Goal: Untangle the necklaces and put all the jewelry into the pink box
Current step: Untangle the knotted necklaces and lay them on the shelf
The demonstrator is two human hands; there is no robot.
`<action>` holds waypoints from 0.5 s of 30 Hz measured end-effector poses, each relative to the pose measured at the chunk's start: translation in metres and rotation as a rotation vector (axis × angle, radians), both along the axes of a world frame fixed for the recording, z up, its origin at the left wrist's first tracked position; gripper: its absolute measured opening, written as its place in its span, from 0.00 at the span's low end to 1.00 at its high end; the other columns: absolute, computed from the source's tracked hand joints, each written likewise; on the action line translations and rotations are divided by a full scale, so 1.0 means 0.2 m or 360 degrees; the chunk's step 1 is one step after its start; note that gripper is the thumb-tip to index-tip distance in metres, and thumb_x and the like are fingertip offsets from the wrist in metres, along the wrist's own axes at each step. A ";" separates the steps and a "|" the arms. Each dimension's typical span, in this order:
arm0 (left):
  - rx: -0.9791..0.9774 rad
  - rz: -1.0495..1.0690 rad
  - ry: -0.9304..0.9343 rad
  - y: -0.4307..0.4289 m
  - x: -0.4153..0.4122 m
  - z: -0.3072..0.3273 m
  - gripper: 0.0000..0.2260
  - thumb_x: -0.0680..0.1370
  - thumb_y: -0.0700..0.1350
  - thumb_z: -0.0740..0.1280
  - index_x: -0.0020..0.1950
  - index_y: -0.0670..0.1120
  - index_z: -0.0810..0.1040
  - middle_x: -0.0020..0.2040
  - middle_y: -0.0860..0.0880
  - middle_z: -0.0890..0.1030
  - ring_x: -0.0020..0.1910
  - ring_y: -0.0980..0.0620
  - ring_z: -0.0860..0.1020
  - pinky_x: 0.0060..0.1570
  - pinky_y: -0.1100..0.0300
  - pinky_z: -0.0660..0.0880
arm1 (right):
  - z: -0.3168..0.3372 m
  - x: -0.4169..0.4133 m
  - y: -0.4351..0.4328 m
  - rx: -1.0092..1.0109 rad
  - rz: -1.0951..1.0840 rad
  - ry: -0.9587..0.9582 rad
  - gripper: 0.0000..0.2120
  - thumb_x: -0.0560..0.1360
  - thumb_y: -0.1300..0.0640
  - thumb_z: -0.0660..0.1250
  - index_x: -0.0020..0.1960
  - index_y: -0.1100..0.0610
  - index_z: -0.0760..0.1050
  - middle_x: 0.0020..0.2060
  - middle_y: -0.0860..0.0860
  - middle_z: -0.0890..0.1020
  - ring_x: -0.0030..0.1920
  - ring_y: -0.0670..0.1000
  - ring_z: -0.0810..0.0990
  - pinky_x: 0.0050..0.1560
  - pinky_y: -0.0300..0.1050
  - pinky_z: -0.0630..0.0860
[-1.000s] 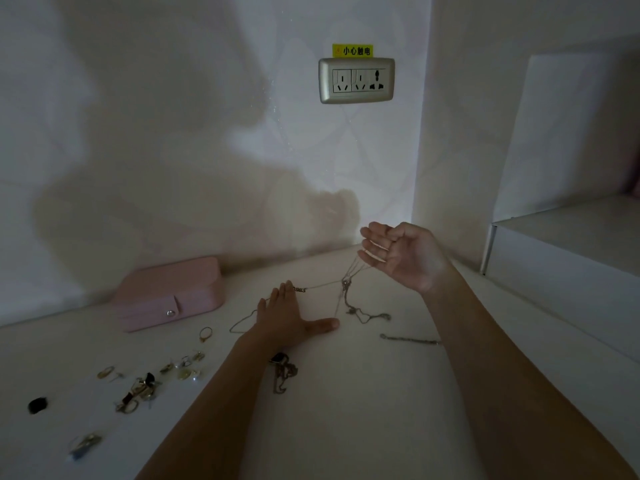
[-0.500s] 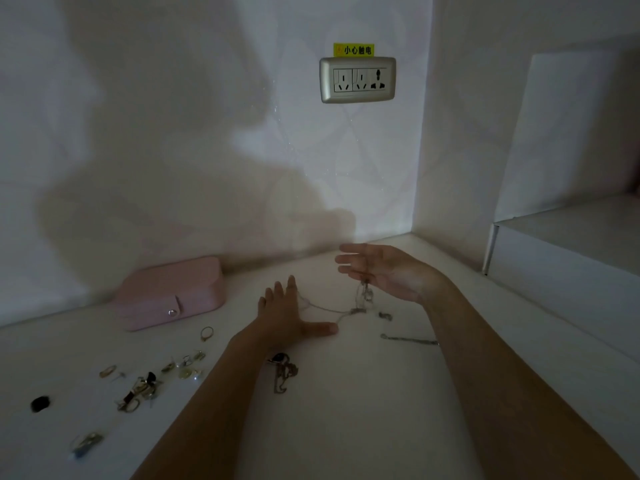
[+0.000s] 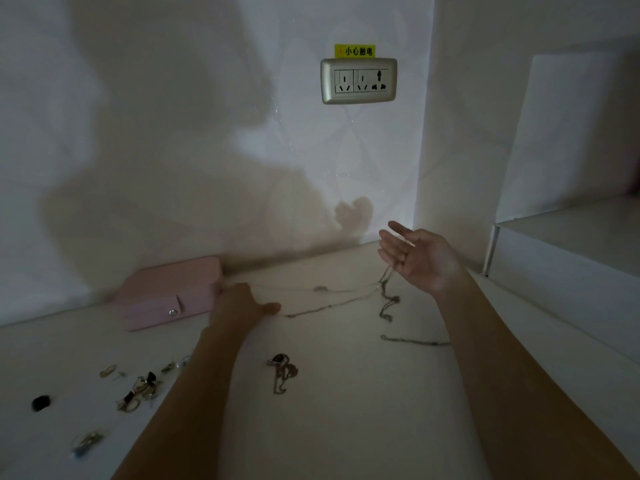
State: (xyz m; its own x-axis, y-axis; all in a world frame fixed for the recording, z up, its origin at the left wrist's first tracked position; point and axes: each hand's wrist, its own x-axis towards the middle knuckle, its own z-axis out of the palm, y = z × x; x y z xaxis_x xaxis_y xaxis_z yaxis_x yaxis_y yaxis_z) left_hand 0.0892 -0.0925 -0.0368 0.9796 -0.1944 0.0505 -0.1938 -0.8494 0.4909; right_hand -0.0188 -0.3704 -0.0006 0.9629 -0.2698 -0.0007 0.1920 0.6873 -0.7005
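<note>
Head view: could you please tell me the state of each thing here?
Pink box: shut, snap fastened.
Right hand: open, palm up.
Left hand: palm down on table, blurred.
Tangled necklaces: hanging from right hand, stretched to left hand.
Pendant necklace: bunched on table.
Loose chain: lying apart.
Small jewelry pieces: scattered outside box.
Wall socket: nothing plugged in.

Silver wall socket (image 3: 358, 81) high on the white wall (image 3: 173, 98), little yellow sticker (image 3: 354, 51) with black writing right above it, big grey shadow (image 3: 156, 220) across the wall, white tabletop (image 3: 346, 427) below, white raised ledge (image 3: 571, 233) on the right
</note>
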 end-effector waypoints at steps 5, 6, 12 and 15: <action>0.0135 0.0207 -0.0034 0.04 0.05 0.08 0.14 0.72 0.40 0.72 0.56 0.40 0.80 0.58 0.41 0.80 0.58 0.42 0.77 0.57 0.53 0.75 | -0.04 0.01 0.01 -0.0560 -0.0124 0.0377 0.08 0.79 0.61 0.61 0.48 0.61 0.78 0.34 0.54 0.80 0.27 0.47 0.78 0.33 0.40 0.79; 0.0168 0.0221 -0.0067 0.04 0.04 0.10 0.12 0.72 0.40 0.71 0.55 0.41 0.81 0.57 0.42 0.81 0.57 0.43 0.78 0.56 0.54 0.75 | -0.03 0.01 0.02 -0.0727 -0.0139 0.0428 0.09 0.80 0.60 0.61 0.48 0.61 0.78 0.33 0.53 0.78 0.25 0.46 0.75 0.31 0.39 0.77; -0.0456 -0.0641 -0.0251 -0.31 -0.18 0.24 0.11 0.75 0.41 0.70 0.57 0.45 0.77 0.52 0.51 0.77 0.48 0.54 0.76 0.41 0.65 0.71 | 0.09 -0.05 0.09 -0.1506 0.0040 0.0287 0.14 0.82 0.55 0.56 0.46 0.60 0.77 0.25 0.49 0.66 0.24 0.46 0.59 0.26 0.38 0.57; -0.0542 -0.1123 0.0157 -0.53 -0.24 0.23 0.15 0.76 0.40 0.69 0.63 0.45 0.76 0.58 0.50 0.79 0.53 0.53 0.77 0.43 0.71 0.72 | 0.11 -0.07 0.12 -0.1607 0.0207 0.0218 0.15 0.83 0.54 0.56 0.45 0.60 0.76 0.24 0.49 0.63 0.24 0.46 0.56 0.26 0.39 0.54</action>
